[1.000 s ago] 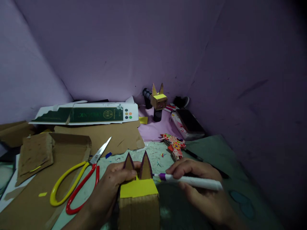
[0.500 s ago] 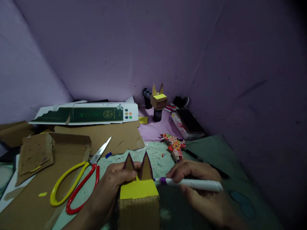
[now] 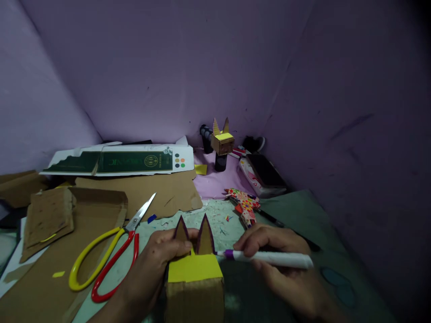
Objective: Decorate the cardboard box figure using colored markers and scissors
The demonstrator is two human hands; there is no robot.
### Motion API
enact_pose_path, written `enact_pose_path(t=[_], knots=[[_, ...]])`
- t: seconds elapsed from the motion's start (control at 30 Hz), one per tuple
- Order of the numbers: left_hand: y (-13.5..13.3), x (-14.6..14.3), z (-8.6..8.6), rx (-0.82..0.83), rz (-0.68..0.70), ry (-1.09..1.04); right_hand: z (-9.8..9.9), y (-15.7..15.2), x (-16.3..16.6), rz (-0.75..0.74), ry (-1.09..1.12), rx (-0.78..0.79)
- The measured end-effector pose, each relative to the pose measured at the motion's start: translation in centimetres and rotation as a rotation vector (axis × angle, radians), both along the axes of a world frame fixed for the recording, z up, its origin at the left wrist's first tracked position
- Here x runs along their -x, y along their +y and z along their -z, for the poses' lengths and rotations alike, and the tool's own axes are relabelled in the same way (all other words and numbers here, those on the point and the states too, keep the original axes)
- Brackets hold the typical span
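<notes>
A cardboard box [image 3: 195, 294] with a yellow paper top [image 3: 193, 272] and two pointed cardboard ears [image 3: 204, 236] stands at the near edge. My left hand [image 3: 158, 260] grips it at the left ear, fingers closed round the box. My right hand [image 3: 286, 269] holds a white marker with a purple tip [image 3: 269, 257]. The tip touches the base of the right ear. Both ears have dark purple edges.
Yellow and red scissors [image 3: 107, 253] lie open to the left on cardboard sheets [image 3: 101, 211]. A flattened green and white carton [image 3: 117, 160] lies behind. A similar small eared box [image 3: 222, 142] stands on a dark cylinder at the back wall. A patterned paper figure [image 3: 245, 204] lies behind my right hand.
The marker tip has slid down the right ear's outer edge to its base. My left hand and the box have stayed put.
</notes>
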State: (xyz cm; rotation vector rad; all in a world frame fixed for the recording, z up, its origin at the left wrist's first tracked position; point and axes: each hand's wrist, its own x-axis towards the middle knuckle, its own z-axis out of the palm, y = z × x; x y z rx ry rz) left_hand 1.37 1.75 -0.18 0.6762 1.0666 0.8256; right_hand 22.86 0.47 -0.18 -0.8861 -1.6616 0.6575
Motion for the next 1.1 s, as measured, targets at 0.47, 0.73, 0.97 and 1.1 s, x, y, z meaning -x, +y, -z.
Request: enact_pose_path(t=[0.47,0.73,0.97,1.1], knots=[[-0.2,0.0,0.6,-0.004,0.037,-0.035,0.5,-0.2,0.0,0.088,-0.025,-0.039],[-0.2,-0.2,0.4,-0.007,-0.025,-0.036,0.2,-0.3,0.0,0.063,-0.021,-0.031],[-0.2,-0.1,0.0,0.010,0.026,-0.032,0.1,0.0,0.1,0.130,-0.031,-0.088],[-0.1,-0.2,-0.6,0.006,0.065,-0.042,0.5,0.0,0.2,0.126,-0.028,-0.122]])
